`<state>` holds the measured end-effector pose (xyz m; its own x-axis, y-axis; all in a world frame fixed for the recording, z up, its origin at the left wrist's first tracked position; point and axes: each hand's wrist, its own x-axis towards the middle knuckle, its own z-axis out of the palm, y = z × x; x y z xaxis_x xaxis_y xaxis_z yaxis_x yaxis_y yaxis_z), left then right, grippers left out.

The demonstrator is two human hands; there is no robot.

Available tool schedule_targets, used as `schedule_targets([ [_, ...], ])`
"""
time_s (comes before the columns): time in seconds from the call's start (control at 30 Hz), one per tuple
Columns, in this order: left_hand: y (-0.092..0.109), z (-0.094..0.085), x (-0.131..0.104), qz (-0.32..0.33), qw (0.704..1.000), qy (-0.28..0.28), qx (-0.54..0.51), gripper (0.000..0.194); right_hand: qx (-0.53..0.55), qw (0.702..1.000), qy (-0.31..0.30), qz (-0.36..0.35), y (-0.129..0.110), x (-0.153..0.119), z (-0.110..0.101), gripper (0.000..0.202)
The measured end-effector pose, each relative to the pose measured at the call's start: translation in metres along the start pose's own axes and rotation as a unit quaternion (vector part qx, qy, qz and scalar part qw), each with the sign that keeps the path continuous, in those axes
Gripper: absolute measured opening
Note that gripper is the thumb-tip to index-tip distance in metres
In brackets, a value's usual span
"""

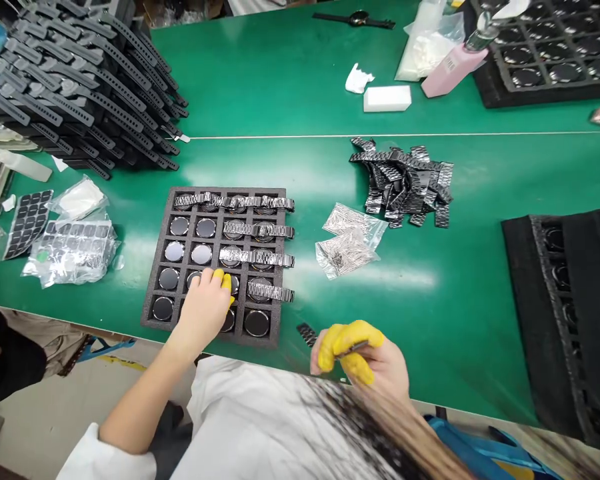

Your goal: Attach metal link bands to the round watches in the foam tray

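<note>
My left hand [207, 300] reaches over the dark foam tray [153, 293], yellow covers on its fingertips. Thumb and finger close at the edge of a round watch case [235, 285] in one compartment; part of their contact is hidden. Near the table's front edge, my right hand [375, 357] is closed, also with yellow-covered fingers. A black metal watch band [307, 335] sticks out from it on the left, and a thin dark tool [354, 349] lies between its fingers. Some round watch cases in the tray have black link bands [260, 258] lying across them.
Right of the tray lie bags of small metal pins [347, 247] and a pile of black link bands [405, 180]. Stacked trays with straps [80, 87] stand back left. A pink bottle [453, 70], white block [387, 99] and black foam case [535, 320] are rightward.
</note>
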<state>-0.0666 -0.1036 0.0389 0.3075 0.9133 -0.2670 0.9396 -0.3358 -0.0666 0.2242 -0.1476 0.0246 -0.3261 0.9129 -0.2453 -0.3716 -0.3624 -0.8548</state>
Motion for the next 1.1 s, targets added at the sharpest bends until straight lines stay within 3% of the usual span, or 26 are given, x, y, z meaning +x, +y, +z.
schedule_targets([
  [0.13, -0.009, 0.003, 0.007, 0.035, 0.999, 0.017, -0.002, 0.022, 0.045, 0.999, 0.011, 0.004, 0.005, 0.010, 0.007, 0.031],
  [0.3, -0.032, 0.020, -0.003, -0.001, 0.979, 0.118, -0.168, 0.018, 0.059, 0.997, 0.009, 0.046, 0.025, 0.020, 0.010, 0.046],
  [0.4, -0.025, 0.016, -0.010, -0.069, 0.946, 0.131, -0.290, 0.022, 0.074, 0.996, -0.005, 0.052, 0.033, 0.026, 0.015, 0.049],
  [0.47, -0.011, 0.010, -0.011, -0.073, 0.918, 0.132, -0.368, 0.024, 0.071, 0.996, -0.017, 0.056, 0.034, 0.031, 0.020, 0.050],
  [0.53, 0.006, 0.004, -0.009, -0.055, 0.875, 0.148, -0.457, 0.022, 0.060, 0.996, -0.025, 0.066, 0.034, 0.035, 0.024, 0.051],
  [0.63, 0.034, 0.005, -0.001, -0.066, 0.772, 0.174, -0.608, 0.025, 0.046, 0.996, -0.033, 0.069, 0.033, 0.039, 0.030, 0.053],
  [0.73, 0.054, 0.018, 0.003, -0.104, 0.640, 0.122, -0.752, 0.030, 0.049, 0.996, -0.040, 0.067, 0.034, 0.040, 0.035, 0.053],
  [0.8, 0.060, 0.028, 0.002, -0.108, 0.594, 0.078, -0.793, 0.031, 0.052, 0.995, -0.040, 0.073, 0.035, 0.039, 0.036, 0.051],
  [0.87, 0.060, 0.034, -0.002, -0.092, 0.611, 0.056, -0.784, 0.028, 0.049, 0.995, -0.041, 0.079, 0.036, 0.037, 0.036, 0.051],
  [0.97, 0.052, 0.033, -0.007, -0.040, 0.711, 0.054, -0.700, 0.021, 0.035, 0.994, -0.043, 0.094, 0.038, 0.036, 0.036, 0.051],
  [1.03, 0.048, 0.029, -0.010, 0.005, 0.778, 0.073, -0.623, 0.026, 0.030, 0.993, -0.047, 0.100, 0.038, 0.035, 0.036, 0.050],
  [1.1, 0.045, 0.025, -0.011, 0.047, 0.819, 0.089, -0.565, 0.037, 0.032, 0.992, -0.057, 0.110, 0.037, 0.034, 0.036, 0.050],
])
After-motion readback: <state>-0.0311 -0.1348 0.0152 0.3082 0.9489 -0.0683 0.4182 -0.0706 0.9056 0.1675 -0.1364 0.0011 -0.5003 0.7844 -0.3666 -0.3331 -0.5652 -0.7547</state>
